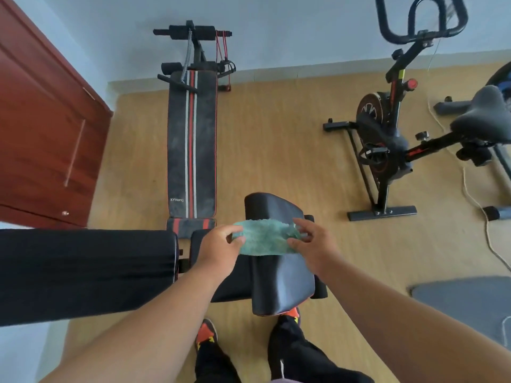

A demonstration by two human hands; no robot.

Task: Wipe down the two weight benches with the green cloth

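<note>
Head view: both hands, left hand (221,246) and right hand (309,244), pinch the fuzzy green cloth (262,239) stretched sideways at lower centre, right over the black padded bench seat (279,283) running away from them.

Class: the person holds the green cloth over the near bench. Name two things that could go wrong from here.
1. The green cloth is pinched only at its ends by the left hand and right hand; it may slip.
2. The striped bench looks dusty and might be forgotten.
</note>
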